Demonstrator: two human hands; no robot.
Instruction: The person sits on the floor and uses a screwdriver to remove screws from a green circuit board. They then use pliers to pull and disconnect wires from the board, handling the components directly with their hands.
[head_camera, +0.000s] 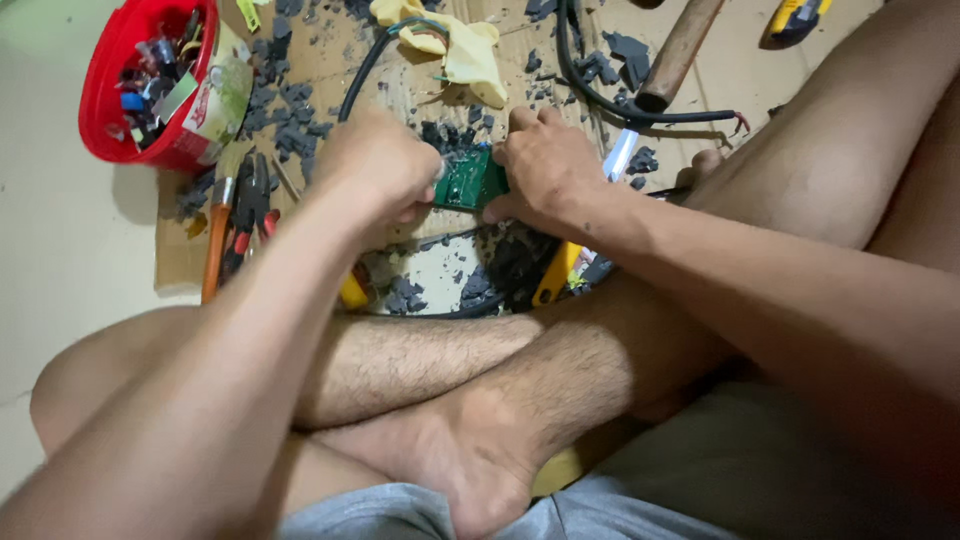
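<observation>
Both your hands are clamped on the small green circuit board (470, 180): your left hand (385, 160) grips its left edge with curled fingers, your right hand (545, 165) pinches its right edge, thumb underneath. The board sits just above a sheet of cardboard (420, 90) on the floor, ahead of your crossed shins. Around it the cardboard is littered with dark broken plastic bits (290, 120), thickest to the left and right under your hands. A black cable (600, 100) loops close behind your right hand, with a wooden handle (680, 50) lying across it. Yellow cloth (460, 45) lies straight ahead. Pliers and an orange-handled tool (215, 240) lie near your left wrist, at the cardboard's left edge. The red tub (105, 90) of scraps stands well apart, far left. Bare floor (60, 250) opens to the left.
</observation>
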